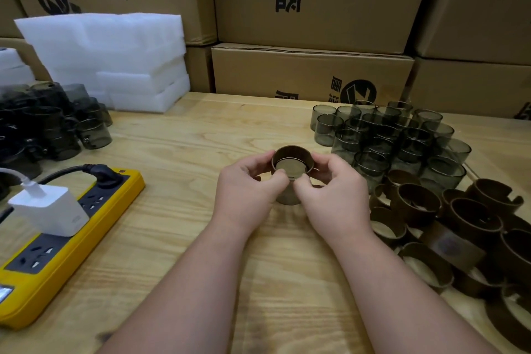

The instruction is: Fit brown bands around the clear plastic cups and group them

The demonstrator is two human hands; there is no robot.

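Head view: left hand point(248, 188) and right hand point(330, 190) pinch brown band point(293, 154) (around cup point(288, 198))

Table point(178, 210) showing pale wood, visible grain, matt. Cups point(382, 135) looking clear smoky plastic, glossy, smooth. Bands point(471, 224) appearing brown, matt, paper-like. Power strip point(57, 276) gleaming yellow plastic; charger point(54, 210) smooth white plastic. Foam sheets point(115, 57) looking white, soft, matt. Boxes point(313, 0) showing brown corrugated cardboard.
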